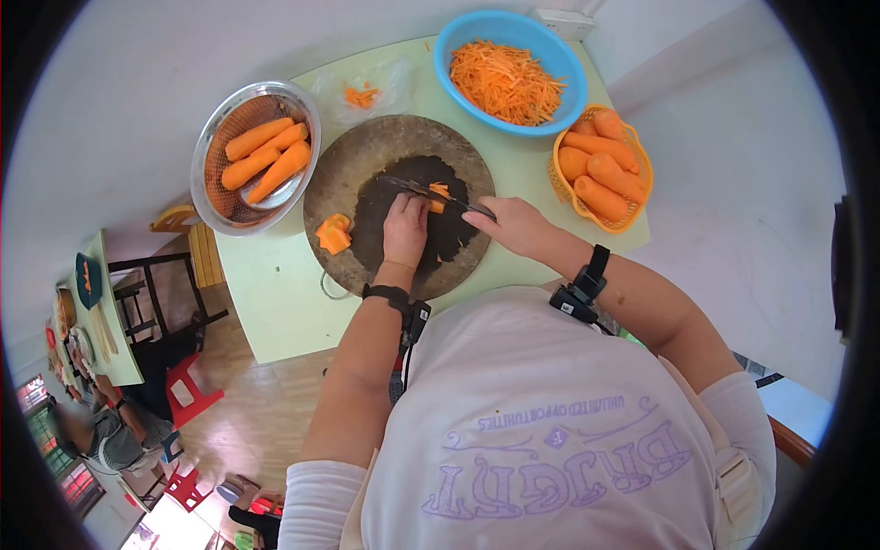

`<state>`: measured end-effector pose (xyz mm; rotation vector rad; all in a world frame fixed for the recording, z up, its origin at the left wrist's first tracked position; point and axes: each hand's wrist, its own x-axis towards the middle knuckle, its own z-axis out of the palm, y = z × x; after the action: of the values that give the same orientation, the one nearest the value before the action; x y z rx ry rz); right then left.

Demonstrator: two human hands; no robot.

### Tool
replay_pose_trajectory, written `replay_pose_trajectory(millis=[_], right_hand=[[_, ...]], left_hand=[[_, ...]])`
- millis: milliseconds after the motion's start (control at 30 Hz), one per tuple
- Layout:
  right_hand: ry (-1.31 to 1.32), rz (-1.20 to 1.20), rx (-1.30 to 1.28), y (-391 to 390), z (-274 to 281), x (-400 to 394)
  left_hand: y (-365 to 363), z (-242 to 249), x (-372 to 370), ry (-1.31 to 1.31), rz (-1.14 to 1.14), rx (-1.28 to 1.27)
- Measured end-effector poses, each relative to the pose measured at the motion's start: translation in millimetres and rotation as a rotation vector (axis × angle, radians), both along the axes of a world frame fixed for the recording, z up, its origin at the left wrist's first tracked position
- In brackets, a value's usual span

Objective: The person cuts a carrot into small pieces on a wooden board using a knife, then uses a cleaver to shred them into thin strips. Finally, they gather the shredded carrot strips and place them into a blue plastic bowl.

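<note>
Working over a pale green worktop (275,298), I have carrots in three containers. The largest, a blue basin (513,26) at the far right, holds a heap of shredded carrot (504,82). The metal colander (200,174) on the left holds four whole carrots (257,142), and the smaller orange-yellow basket (605,225) on the right is filled with more whole carrots.

Between them sits the round chopping board (335,188), dark and wet in the middle. The carrot piece (436,207) I am cutting lies there, just right of my left hand (405,227) and left of my right hand (515,226). My left fingers are curled down against it, covering part of it; my right hand is wrapped round the handle of a knife (456,201). The blade slants across the board to the far left, between the carrot piece on its near side and a few cut strips (440,189) on its far side.

Carrot chunks (334,234) rest at the board's left edge. Beyond the board, clear plastic (394,87) lies on the worktop with small carrot scraps (360,95) on it.
</note>
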<state>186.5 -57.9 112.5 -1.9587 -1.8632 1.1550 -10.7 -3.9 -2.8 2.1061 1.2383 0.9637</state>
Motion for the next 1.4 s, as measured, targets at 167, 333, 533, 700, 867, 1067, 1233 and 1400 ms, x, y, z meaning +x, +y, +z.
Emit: replay_pose_trajectory(millis=[167, 333, 533, 700, 867, 1067, 1233, 1400], right_hand=[[-0.03, 0.004, 0.022, -4, 3, 0], [-0.08, 0.012, -0.008, -4, 3, -1], [-0.085, 0.021, 0.01, -2, 3, -2], [-0.07, 0.031, 0.007, 5, -12, -7], [-0.063, 0.022, 0.028, 4, -13, -7], [0.033, -0.02, -0.003, 5, -13, -4], [0.009, -0.01, -0.038, 0, 3, 2], [0.006, -0.01, -0.026, -3, 1, 3]], left_hand=[[0, -1, 0, 0.03, -0.003, -0.024], [0, 0, -1, 0.008, -0.014, -0.013], [0, 1, 0, 0.013, 0.0, -0.022], [0, 0, 0, -0.001, -0.001, 0.0], [0, 1, 0, 0.009, -0.001, -0.021], [0, 1, -1, 0.008, -0.004, -0.025], [0, -1, 0, -0.011, -0.007, -0.003], [0, -2, 0, -0.005, -0.005, -0.005]])
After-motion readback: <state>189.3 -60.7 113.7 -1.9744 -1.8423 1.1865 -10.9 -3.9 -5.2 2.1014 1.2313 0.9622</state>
